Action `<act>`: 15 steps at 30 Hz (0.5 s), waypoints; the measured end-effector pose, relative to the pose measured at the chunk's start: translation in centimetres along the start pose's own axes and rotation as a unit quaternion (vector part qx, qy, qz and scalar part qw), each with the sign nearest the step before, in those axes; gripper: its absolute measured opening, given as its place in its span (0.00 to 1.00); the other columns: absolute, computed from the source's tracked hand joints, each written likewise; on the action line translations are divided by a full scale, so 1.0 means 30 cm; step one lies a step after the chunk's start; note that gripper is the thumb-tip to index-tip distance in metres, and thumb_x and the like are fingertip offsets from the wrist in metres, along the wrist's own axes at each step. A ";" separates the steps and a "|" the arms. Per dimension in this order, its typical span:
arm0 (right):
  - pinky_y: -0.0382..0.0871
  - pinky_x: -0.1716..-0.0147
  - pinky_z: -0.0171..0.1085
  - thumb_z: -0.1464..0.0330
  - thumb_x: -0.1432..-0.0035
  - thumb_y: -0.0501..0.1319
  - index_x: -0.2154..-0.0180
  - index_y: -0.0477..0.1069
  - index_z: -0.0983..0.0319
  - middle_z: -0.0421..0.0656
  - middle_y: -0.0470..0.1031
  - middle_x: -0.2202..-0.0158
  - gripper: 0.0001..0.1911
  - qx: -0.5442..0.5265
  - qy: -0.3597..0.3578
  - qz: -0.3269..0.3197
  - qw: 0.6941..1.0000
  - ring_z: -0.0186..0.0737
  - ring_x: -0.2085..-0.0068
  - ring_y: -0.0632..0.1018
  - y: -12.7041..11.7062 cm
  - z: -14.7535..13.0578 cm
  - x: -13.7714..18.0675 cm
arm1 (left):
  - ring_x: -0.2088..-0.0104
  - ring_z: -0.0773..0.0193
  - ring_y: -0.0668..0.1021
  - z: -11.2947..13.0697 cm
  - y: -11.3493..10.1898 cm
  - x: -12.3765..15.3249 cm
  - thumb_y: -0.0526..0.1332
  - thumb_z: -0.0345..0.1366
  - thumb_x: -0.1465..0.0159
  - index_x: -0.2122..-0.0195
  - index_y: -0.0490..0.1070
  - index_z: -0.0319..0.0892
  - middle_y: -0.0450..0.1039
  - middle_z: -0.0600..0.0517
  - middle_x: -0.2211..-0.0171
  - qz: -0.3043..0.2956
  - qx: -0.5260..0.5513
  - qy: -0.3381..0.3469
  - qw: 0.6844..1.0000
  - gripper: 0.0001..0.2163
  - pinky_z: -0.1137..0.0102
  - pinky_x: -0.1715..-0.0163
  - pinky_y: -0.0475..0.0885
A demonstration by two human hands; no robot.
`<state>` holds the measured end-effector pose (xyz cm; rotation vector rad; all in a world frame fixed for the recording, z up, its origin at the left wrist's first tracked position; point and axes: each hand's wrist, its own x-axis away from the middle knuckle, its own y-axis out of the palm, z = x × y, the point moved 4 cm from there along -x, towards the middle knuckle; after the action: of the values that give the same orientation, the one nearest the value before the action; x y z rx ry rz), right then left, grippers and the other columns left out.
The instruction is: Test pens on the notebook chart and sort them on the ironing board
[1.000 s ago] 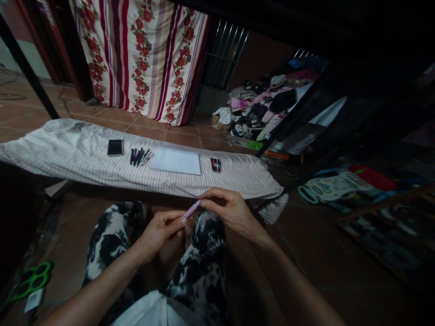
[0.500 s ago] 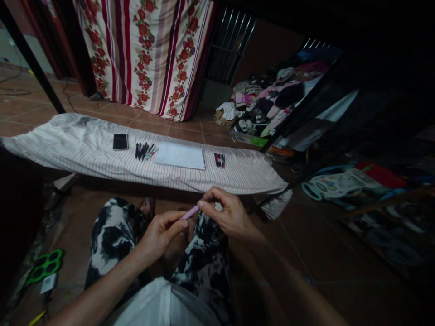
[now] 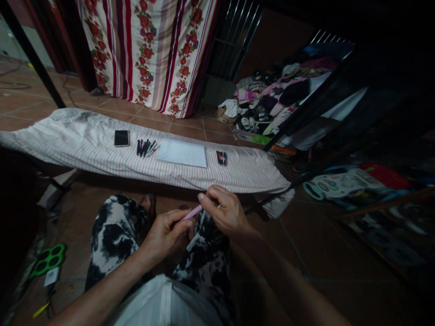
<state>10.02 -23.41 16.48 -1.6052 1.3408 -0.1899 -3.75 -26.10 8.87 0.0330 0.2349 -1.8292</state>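
A slim pink pen (image 3: 192,212) is held between both hands above my knees. My left hand (image 3: 166,233) pinches its lower end. My right hand (image 3: 224,210) pinches its upper end, fingers curled. In front lies a striped cloth-covered board (image 3: 84,149) carrying a dark phone (image 3: 121,137), a row of several pens (image 3: 146,147), a white spiral notebook (image 3: 182,153) and a small group of markers (image 3: 221,157).
A floral striped curtain (image 3: 152,50) hangs behind the board. A heap of clothes (image 3: 268,99) lies at the back right. A toy with buttons (image 3: 336,183) rests on the right floor. A green plastic object (image 3: 47,259) lies at the left.
The view has shifted slightly. My hands have come closer together along the pink pen, so less of it shows between them.
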 end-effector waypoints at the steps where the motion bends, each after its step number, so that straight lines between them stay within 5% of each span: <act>1: 0.53 0.76 0.32 0.65 0.41 0.51 0.81 0.55 0.60 0.36 0.55 0.81 0.17 0.006 0.003 -0.004 1.000 0.31 0.77 0.60 0.004 0.002 0.000 | 0.68 0.63 0.74 -0.003 0.000 0.000 0.57 0.41 0.41 0.64 0.76 0.41 0.76 0.51 0.70 -0.001 -0.003 -0.002 1.000 0.12 0.72 0.65 0.67; 7: 0.62 0.70 0.33 0.61 0.40 0.52 0.73 0.68 0.63 0.40 0.67 0.75 0.14 0.034 0.008 -0.058 0.998 0.34 0.71 0.68 -0.014 0.006 -0.012 | 0.69 0.63 0.74 -0.018 -0.020 -0.003 0.58 0.42 0.42 0.63 0.76 0.40 0.76 0.51 0.71 0.020 0.023 -0.042 0.999 0.13 0.72 0.67 0.68; 11: 0.64 0.58 0.38 0.63 0.42 0.55 0.53 0.67 0.60 0.47 0.71 0.57 0.16 0.062 -0.132 -0.133 0.980 0.39 0.55 0.70 -0.055 -0.028 -0.035 | 0.69 0.62 0.74 -0.010 -0.021 -0.005 0.57 0.42 0.42 0.64 0.76 0.40 0.76 0.51 0.70 -0.010 0.042 -0.064 0.997 0.13 0.71 0.67 0.68; 15: 0.63 0.65 0.33 0.66 0.40 0.53 0.55 0.68 0.59 0.44 0.71 0.61 0.12 0.107 -0.206 -0.264 0.936 0.35 0.61 0.71 -0.055 -0.056 -0.037 | 0.68 0.61 0.74 -0.008 -0.010 -0.005 0.57 0.42 0.42 0.67 0.77 0.41 0.76 0.52 0.72 -0.034 0.032 -0.066 0.997 0.12 0.70 0.65 0.68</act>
<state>9.60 -23.65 19.04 -1.6709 0.5315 -0.2926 -4.03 -25.83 8.70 -0.0517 0.0854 -1.8987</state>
